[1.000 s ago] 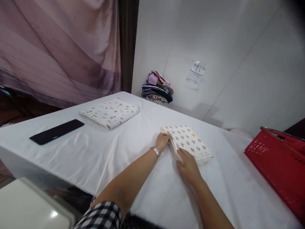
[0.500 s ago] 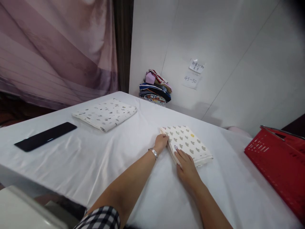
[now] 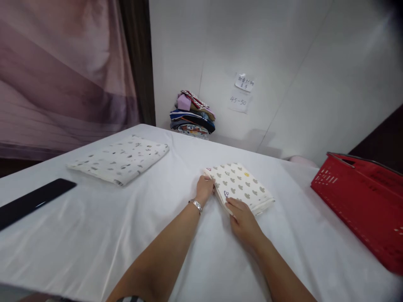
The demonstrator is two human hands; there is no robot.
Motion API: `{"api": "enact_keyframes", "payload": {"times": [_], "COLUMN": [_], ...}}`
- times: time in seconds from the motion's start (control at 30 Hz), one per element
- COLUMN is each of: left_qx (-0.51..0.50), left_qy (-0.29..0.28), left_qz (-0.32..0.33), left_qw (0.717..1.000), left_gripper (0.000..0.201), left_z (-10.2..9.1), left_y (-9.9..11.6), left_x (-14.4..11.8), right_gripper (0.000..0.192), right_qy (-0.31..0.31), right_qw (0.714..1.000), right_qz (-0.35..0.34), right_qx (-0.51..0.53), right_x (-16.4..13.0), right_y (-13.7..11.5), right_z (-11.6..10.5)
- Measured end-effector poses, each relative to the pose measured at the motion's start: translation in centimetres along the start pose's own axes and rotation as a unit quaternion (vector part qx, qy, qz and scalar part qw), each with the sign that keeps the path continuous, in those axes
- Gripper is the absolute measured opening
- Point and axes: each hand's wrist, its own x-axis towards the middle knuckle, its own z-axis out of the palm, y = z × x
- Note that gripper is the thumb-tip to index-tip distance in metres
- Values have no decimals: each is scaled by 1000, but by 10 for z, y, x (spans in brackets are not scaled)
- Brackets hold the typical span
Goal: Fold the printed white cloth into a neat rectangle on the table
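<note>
Folded clouds-print cloth (image 3: 241, 186) at frame centre on white table (image 3: 126, 226). Your left hand (image 3: 205, 188) and right hand (image 3: 242, 218) – both flat, fingers extended – press its near-left edge, nothing gripped. Step looks like squaring the fold; next move calls for even pressure along that edge – layers may shift.

The folded cloth (image 3: 241, 186) is cream, printed with small grey shapes, one yellow mark and a few purple ones near its near corner. It lies flat on the white-covered surface (image 3: 126, 218), a neat, roughly square stack of several layers, its layered edges facing the near-left side.
</note>
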Motion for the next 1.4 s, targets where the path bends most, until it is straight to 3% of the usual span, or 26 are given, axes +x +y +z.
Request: {"api": "enact_keyframes", "payload": {"times": [0.2,0.47,0.53,0.63,0.7,0.77,1.0,1.17,1.4], "left_qx": [44,156,223,312,332,351,398,388,386], "left_qy": [-18,4,25,37,10,-23,-59,-68,24], "left_qz": [43,121,177,326,414,449,409,391,393], "left_qw": [998,980,958,892,848,822,819,832,834], "left_gripper": [10,6,13,24,27,28,33,32,32], "left_z": [-4,-14,-15,-13,-10,-7,-4,-7,-14], "left_y": [3,14,18,19,17,12,1,7,29], "left_x": [-3,-12,-17,-22,-23,-23,-18,-19,0], "right_gripper": [27,18,16,14,15,15,15,17,19], "right_qy": [-7,10,9,6,6,7,63,35,36], "right_qw": [997,995,996,996,996,996,985,982,985], "right_qz": [49,63,63,64,65,67,116,132,134], "right_qx": [51,78,69,59,57,64,110,130,97], "right_x": [6,10,11,13,13,13,9,8,9], "right_y": [-14,-18,-17,-17,-17,-17,-6,8,10], "right_z": [-15,-13,-11,-9,-8,-8,-15,-15,-9]}}
